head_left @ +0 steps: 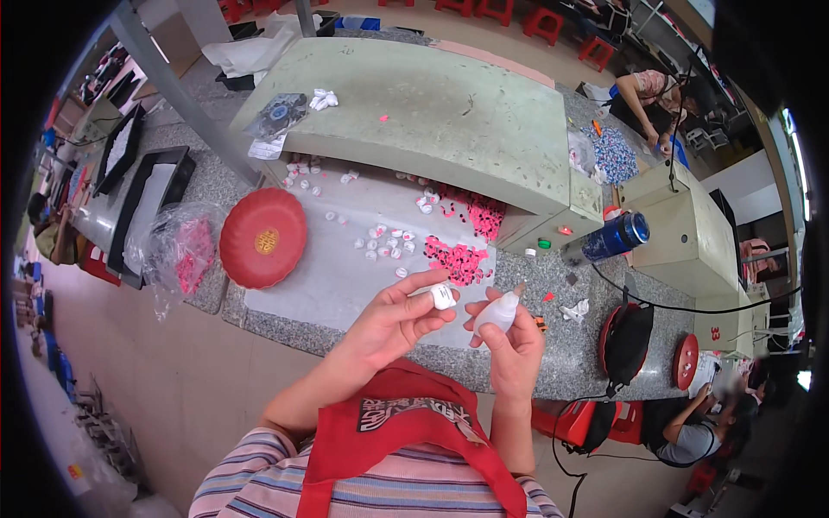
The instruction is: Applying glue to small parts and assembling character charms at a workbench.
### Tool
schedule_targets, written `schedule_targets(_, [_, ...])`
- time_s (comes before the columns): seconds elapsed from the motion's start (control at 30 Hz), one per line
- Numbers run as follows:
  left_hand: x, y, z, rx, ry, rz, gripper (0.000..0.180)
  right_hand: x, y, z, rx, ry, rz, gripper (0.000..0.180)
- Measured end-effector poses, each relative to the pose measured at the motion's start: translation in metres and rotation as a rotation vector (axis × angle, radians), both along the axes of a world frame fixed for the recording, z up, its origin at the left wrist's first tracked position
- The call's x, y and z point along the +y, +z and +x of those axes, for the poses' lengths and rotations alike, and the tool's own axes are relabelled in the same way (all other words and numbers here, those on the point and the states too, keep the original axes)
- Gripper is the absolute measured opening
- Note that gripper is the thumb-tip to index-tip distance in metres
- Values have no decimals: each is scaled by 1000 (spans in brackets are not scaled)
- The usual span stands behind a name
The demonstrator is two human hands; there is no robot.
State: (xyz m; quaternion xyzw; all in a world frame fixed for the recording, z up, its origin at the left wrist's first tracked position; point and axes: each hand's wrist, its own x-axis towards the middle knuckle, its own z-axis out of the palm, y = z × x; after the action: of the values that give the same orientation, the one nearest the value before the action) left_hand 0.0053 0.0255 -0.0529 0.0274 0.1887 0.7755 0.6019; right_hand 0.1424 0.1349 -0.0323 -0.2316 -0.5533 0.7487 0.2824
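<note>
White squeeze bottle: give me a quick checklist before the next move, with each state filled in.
1. White squeeze bottle held: ok, gripped in the right hand.
2. White piece secure: ok, held between the left hand's fingertips.
3. Nozzle aimed at the white piece: not ok, it points up and away to the right.
4. Pink pieces in view: ok, heaped beyond the hands on the white sheet.
5. Enough contents in the bottle: cannot tell, the fill level doesn't show.

A speckled grey bench [570,345] bears a white sheet [302,300] and blue bottle [613,239].
</note>
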Motion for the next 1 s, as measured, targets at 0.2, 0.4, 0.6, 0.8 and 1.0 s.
schedule_targets(0.2, [-6, 18, 8, 172, 61, -64, 39, -7, 25, 4, 67, -121, 12, 42])
schedule_targets(0.4, [-3, 27, 18, 423, 235, -234, 36, -22, 22, -7, 113, -117, -3, 35])
schedule_targets(0.6, [-16, 34, 5, 625, 167, -223, 34, -20, 23, 1, 80, -233, 72, 39])
schedule_targets(0.8, [-6, 39, 11, 836, 215, -242, 40, -34, 39, 16, 72, -320, 407, 34])
schedule_targets(1.0, [-6, 45, 19, 972, 376, -226, 41, -40, 46, 21, -60, -276, 768, 22])
